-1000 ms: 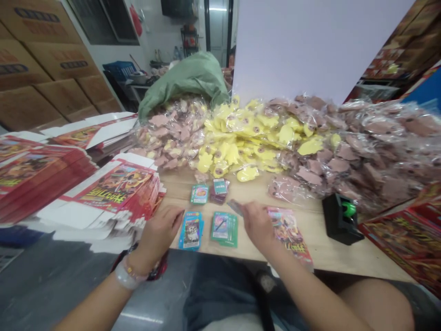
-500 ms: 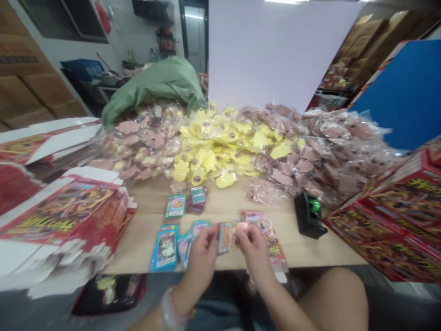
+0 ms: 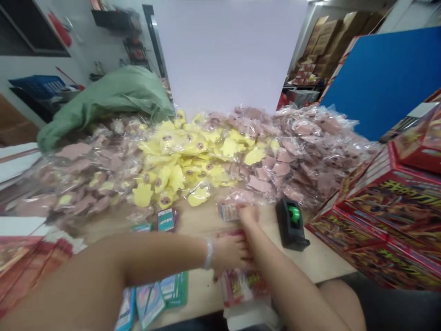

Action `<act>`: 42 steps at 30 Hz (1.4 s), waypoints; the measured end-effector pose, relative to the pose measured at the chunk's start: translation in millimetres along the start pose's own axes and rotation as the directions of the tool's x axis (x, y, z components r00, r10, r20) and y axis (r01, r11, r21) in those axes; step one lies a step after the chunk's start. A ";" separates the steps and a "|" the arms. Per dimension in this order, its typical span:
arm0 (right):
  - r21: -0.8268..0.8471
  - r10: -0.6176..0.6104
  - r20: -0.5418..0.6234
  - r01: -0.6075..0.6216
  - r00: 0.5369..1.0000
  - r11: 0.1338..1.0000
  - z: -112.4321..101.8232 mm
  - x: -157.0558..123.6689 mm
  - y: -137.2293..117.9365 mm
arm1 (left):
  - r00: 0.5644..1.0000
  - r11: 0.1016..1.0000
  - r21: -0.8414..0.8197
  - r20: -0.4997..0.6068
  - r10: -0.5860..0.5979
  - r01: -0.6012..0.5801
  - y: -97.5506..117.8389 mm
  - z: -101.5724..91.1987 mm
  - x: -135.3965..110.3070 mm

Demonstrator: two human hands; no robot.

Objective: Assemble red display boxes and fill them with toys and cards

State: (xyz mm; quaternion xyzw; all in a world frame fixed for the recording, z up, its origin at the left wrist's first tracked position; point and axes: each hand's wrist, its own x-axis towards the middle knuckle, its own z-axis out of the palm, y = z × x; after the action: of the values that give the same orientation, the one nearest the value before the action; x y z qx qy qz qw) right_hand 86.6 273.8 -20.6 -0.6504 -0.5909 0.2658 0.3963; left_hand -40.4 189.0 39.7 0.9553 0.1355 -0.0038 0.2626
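Card stack [image 3: 227, 212] is pinched in the right grip [image 3: 247, 215], left grip [image 3: 231, 254] on the red pack [image 3: 243, 286], closure unclear

Pale wrist bracelet [image 3: 208, 253] beside left grip [image 3: 231, 255]

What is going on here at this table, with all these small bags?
A person works at a wooden table. The right hand reaches forward to a small packet at the edge of the heap of bagged pink and yellow pieces. The left hand crosses over and rests on a red printed pack. Their grip is too blurred to tell.
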 end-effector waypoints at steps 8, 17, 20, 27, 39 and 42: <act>0.183 0.180 0.091 -0.194 0.979 0.964 -63.4 -7.4 -7.7 | 0.960 0.970 0.088 -0.188 -0.207 0.226 11.4 -4.3 0.1; 0.499 0.330 0.133 -0.351 0.935 0.793 -164.3 -105.3 -31.2 | 0.645 0.760 0.042 -0.560 -0.520 0.649 21.1 -17.0 -49.2; 0.363 0.362 0.072 -0.363 0.929 0.858 -161.8 -116.2 -26.7 | 0.632 0.722 0.144 -0.616 -0.470 0.677 41.1 -22.4 -51.8; 0.346 0.253 0.059 -0.258 0.966 0.902 -139.0 -109.3 -63.7 | 0.636 0.684 0.217 -0.628 -0.449 0.697 66.2 -7.5 -43.5; -0.273 -0.334 0.009 0.324 0.942 0.906 -141.1 -142.8 -78.3 | 0.491 0.681 0.090 -0.762 -0.423 0.726 86.2 4.5 -45.6; -0.235 -0.278 -0.047 0.260 0.960 0.937 -148.7 -148.4 -96.4 | 0.442 0.688 0.030 -0.787 -0.431 0.725 89.7 7.6 -38.2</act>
State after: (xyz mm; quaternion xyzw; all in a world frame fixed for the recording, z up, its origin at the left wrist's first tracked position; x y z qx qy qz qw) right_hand 130.2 97.3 122.2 -0.6147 -0.6845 0.1139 0.3752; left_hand -53.3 101.3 81.1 0.7945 0.5489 0.2593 -0.0142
